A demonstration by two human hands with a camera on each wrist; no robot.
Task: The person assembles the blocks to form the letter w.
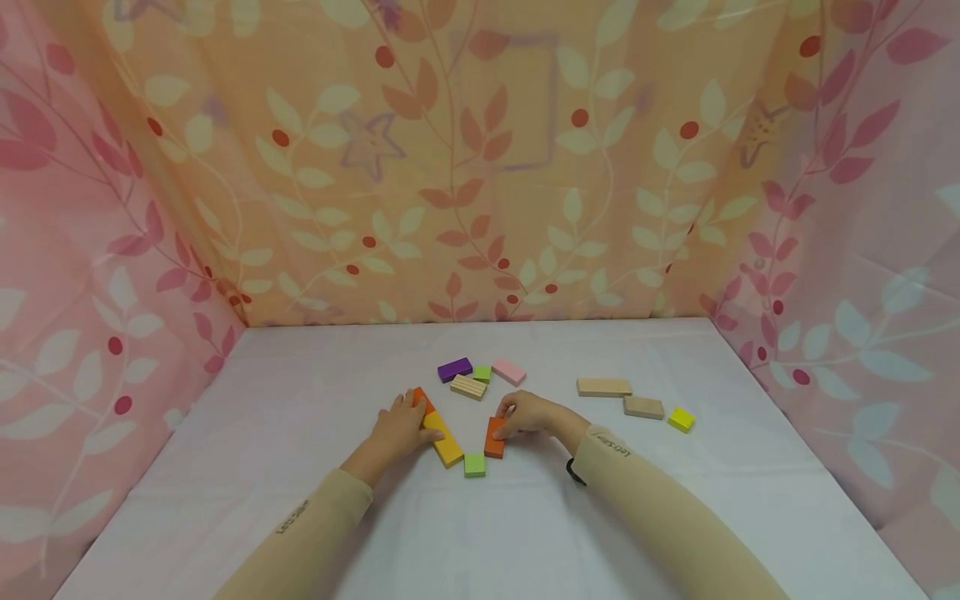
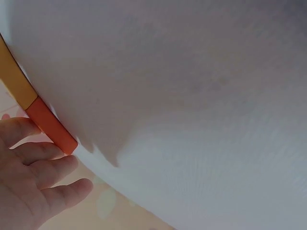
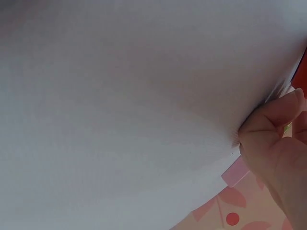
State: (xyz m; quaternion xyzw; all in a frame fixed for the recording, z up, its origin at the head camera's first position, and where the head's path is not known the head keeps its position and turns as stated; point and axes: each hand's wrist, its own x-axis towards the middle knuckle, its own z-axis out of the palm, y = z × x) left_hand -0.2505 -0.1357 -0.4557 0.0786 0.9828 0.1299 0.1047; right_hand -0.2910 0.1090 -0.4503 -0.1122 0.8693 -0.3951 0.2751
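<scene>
My left hand [image 1: 397,431] lies along a slanted line of two blocks, an orange block [image 1: 423,402] and a yellow-orange block [image 1: 444,442] end to end. Its fairly straight fingers touch the orange block, and the thumb reaches over the yellow-orange one. In the left wrist view the fingers [image 2: 50,151] are spread against the orange block [image 2: 52,125]. With thumb and fingers, my right hand [image 1: 531,414] pinches a red-orange block [image 1: 494,437] on the table. A small green block [image 1: 475,465] sits between the lower ends of both sides. The right wrist view shows only an edge of the red-orange block [image 3: 301,76].
Beyond the hands lie a purple block [image 1: 455,370], a ridged wooden block [image 1: 468,387], another green block [image 1: 482,374] and a pink block [image 1: 509,372]. To the right are two plain wooden blocks [image 1: 604,387] and a yellow block [image 1: 682,419]. Patterned cloth [image 1: 480,208] encloses the white table [image 1: 300,367].
</scene>
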